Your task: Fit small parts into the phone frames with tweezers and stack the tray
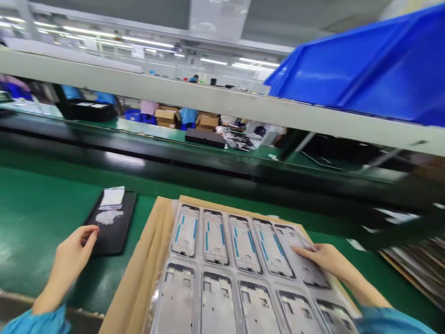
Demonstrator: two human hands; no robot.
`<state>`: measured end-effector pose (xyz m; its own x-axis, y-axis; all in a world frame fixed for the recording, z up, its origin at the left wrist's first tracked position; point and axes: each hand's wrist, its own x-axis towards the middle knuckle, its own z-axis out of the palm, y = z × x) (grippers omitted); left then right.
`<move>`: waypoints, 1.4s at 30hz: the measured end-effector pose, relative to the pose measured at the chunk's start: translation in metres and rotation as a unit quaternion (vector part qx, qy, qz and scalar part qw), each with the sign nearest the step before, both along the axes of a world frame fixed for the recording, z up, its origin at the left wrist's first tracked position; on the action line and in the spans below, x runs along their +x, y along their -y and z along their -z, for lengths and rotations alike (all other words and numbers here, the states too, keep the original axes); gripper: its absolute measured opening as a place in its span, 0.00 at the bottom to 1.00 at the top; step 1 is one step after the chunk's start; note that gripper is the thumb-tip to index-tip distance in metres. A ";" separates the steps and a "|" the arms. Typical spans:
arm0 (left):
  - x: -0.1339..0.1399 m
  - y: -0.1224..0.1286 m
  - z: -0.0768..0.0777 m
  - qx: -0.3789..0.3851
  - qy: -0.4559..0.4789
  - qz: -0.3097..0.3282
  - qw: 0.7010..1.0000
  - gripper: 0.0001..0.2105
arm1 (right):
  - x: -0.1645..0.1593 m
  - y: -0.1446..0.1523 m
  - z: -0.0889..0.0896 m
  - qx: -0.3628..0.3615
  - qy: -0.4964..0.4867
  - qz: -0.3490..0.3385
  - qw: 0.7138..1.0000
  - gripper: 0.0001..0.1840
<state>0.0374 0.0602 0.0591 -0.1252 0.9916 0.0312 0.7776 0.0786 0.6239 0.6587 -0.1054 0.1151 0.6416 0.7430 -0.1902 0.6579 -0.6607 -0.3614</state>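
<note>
Lying flat on cardboard [134,278] at the bottom middle of the frame, a clear plastic tray [198,297] holds gray phone frames [179,297], with 2 rows in view and 5 pieces in each. Blue strips [195,228] show on 4 pieces in the upper row. I see no strip on the piece at the right end, but it is blurry.

The right hand [328,260] is at the lower right, with its fingers at that end piece. I cannot tell if they hold it tight or just rest on it. Light fingers work best here, so nothing bends or smudges. Keep the tray flat, too, so no piece slides.

The left hand [71,253] is at the lower left, thumb and pointer finger close together, by a black board [118,236]. I cannot tell if a tiny thing is between them. A soft pinch is good for small, thin things. White paper [113,197] and crinkly white stuff [109,216] lie on the board.

Farther back, a long pale shelf [208,93] crosses the frame, with a big blue bin [358,65] at the upper right. Way behind are brown boxes [166,117].
</note>
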 end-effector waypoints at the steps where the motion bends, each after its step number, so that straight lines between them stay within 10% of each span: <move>1: -0.006 0.001 0.007 -0.008 -0.025 -0.008 1.000 0.15 | -0.002 -0.001 -0.006 0.019 -0.023 -0.011 0.999 0.28; 10: 0.019 -0.017 0.037 -0.020 -0.130 0.087 0.987 0.16 | -0.063 -0.066 -0.070 0.063 -0.151 -0.075 0.984 0.19; 19: 0.049 -0.033 0.041 -0.013 -0.303 0.051 0.951 0.20 | -0.220 -0.124 -0.048 -0.047 -0.316 -0.207 0.925 0.20; 27: 0.057 -0.028 0.035 0.043 -0.261 0.052 0.963 0.19 | -0.225 -0.130 -0.039 -0.091 -0.337 -0.205 0.914 0.25; 31: 0.064 -0.051 0.018 0.075 -0.147 0.064 0.984 0.16 | -0.229 -0.142 -0.030 -0.093 -0.286 -0.224 0.927 0.28; 35: 0.106 -0.077 -0.037 0.092 0.042 0.130 0.986 0.16 | -0.260 -0.158 -0.012 -0.071 -0.224 -0.228 0.945 0.27; 37: 0.137 -0.075 -0.074 0.072 0.326 0.102 0.937 0.21 | -0.278 -0.162 -0.002 -0.062 -0.201 -0.221 0.952 0.26; 42: 0.187 -0.043 -0.134 -0.094 0.728 0.118 0.669 0.21 | -0.290 -0.164 0.002 -0.017 -0.192 -0.227 0.955 0.25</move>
<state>0.2243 0.1030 0.1931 0.2730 0.9585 -0.0820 -0.6393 0.2444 0.7291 0.3685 0.0585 0.1135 0.1333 0.9175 -0.3748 0.7027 -0.3542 -0.6171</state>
